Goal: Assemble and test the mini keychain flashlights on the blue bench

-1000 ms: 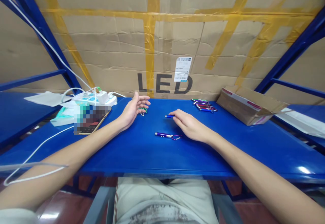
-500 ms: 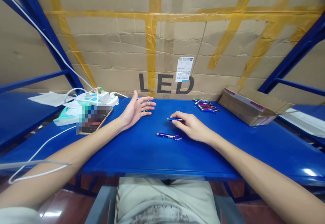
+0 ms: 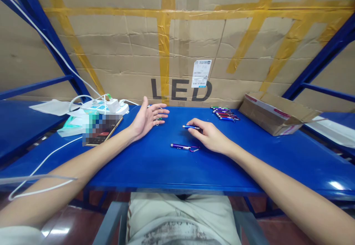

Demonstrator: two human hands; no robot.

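My left hand (image 3: 148, 117) lies on its edge on the blue table (image 3: 155, 163), palm turned right, fingers stretched out over a few small key rings (image 3: 158, 119) behind them. My right hand (image 3: 209, 136) rests palm down, its fingertips pinching the end of a small blue pen-light (image 3: 189, 127). A purple pen-light with a carabiner clip (image 3: 183, 147) lies just left of my right wrist, not touched.
A heap of several coloured pen-lights (image 3: 224, 114) lies at the back right, next to an open cardboard box (image 3: 274, 113). At the left are a white power strip (image 3: 104, 106), a phone (image 3: 101, 130), a white cable (image 3: 47, 156). A taped cardboard wall marked LED (image 3: 180, 89) stands behind.
My left hand opened from a loose curl and its fingers stretched out to the right. My right hand drew the blue pen-light slightly right and closed its fingertips on it.
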